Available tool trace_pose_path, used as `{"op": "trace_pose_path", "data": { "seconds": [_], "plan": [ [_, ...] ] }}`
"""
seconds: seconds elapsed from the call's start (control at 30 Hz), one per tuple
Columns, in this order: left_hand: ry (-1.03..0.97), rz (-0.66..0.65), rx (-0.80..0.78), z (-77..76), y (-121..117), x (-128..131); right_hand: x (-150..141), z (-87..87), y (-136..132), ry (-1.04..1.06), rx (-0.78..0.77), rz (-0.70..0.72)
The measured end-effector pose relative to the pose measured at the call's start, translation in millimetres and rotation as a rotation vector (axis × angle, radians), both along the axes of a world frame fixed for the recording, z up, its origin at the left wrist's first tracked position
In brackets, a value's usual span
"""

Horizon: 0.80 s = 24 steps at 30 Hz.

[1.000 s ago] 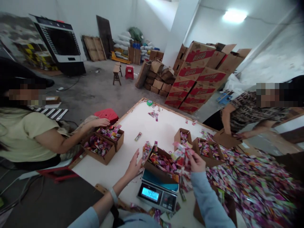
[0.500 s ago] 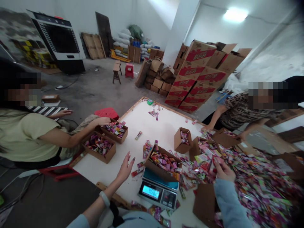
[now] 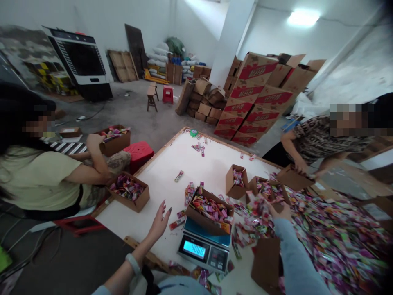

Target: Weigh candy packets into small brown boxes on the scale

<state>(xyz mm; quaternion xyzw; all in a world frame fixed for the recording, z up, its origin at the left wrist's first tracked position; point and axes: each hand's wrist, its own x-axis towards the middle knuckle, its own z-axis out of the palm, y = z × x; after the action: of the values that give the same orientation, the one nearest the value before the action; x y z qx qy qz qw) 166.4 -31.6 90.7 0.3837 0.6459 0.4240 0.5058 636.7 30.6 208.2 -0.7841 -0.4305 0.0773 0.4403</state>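
Note:
A cardboard box [image 3: 199,219] full of small pink and purple wrapped packets sits on a digital scale [image 3: 202,256] with a lit blue display. Left of that box, my left hand [image 3: 161,221] hovers over the white table, fingers spread and holding nothing. My right hand [image 3: 281,213] is closed on a bunch of packets [image 3: 259,205], partly blurred, to the right of the scale. Beneath and around it lie loose packets [image 3: 245,233]. Behind it is another filled box [image 3: 258,186], and an open brown box [image 3: 266,262] stands nearer me.
A large heap of packets [image 3: 344,246] covers the table's right side. Filled boxes stand at the table's left edge [image 3: 138,198] and middle [image 3: 233,184]. One person sits at left holding a box [image 3: 116,141]; another person handles a box [image 3: 293,176] at right.
My right hand has moved slightly left and down with the packets. The scale's last digit has changed. The person at left has lifted a filled box off the table.

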Motion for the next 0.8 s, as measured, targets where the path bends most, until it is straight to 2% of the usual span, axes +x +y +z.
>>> {"op": "trace_pose_path", "data": {
  "seconds": [0.07, 0.2, 0.23, 0.3, 0.37, 0.43, 0.53, 0.6, 0.7, 0.73, 0.8],
  "plan": [
    [-0.003, 0.008, 0.000, -1.2, -1.9, 2.4, -23.0, -0.8, -2.4, -0.024, -0.062, 0.050],
    [0.002, 0.034, -0.005, -3.3, -6.2, 7.3, -83.6, -8.6, -24.9, -0.094, -0.379, 0.422],
    [0.005, 0.041, -0.005, -4.3, -6.9, 8.5, -96.4, -11.7, -31.3, -0.112, -0.458, 0.468],
    [0.014, 0.044, -0.005, -6.8, -7.4, 11.2, -115.7, -17.6, -41.0, -0.139, -0.538, 0.449],
    [0.029, 0.030, -0.008, -9.0, -6.4, 14.8, -126.4, -20.8, -45.0, -0.185, -0.560, 0.441],
    [0.043, 0.015, -0.010, -10.2, -3.9, 19.7, -128.9, -18.8, -45.6, -0.221, -0.560, 0.521],
    [0.035, 0.023, 0.019, -11.1, 1.7, 28.2, -113.5, -4.7, -49.5, -0.203, -0.508, 0.642],
    [0.008, 0.031, 0.042, -12.4, 6.4, 33.2, -89.3, 8.9, -56.7, -0.218, -0.407, 0.562],
    [-0.039, 0.031, 0.026, -15.4, 16.1, 38.9, -46.7, 23.7, -64.7, -0.397, -0.322, 0.247],
    [-0.060, 0.029, -0.007, -16.2, 20.3, 40.9, -36.5, 24.3, -63.8, -0.471, -0.315, 0.164],
    [-0.122, 0.026, -0.135, -17.1, 29.5, 46.1, -29.8, 15.7, -54.2, -0.517, -0.295, 0.132]
  ]
}}
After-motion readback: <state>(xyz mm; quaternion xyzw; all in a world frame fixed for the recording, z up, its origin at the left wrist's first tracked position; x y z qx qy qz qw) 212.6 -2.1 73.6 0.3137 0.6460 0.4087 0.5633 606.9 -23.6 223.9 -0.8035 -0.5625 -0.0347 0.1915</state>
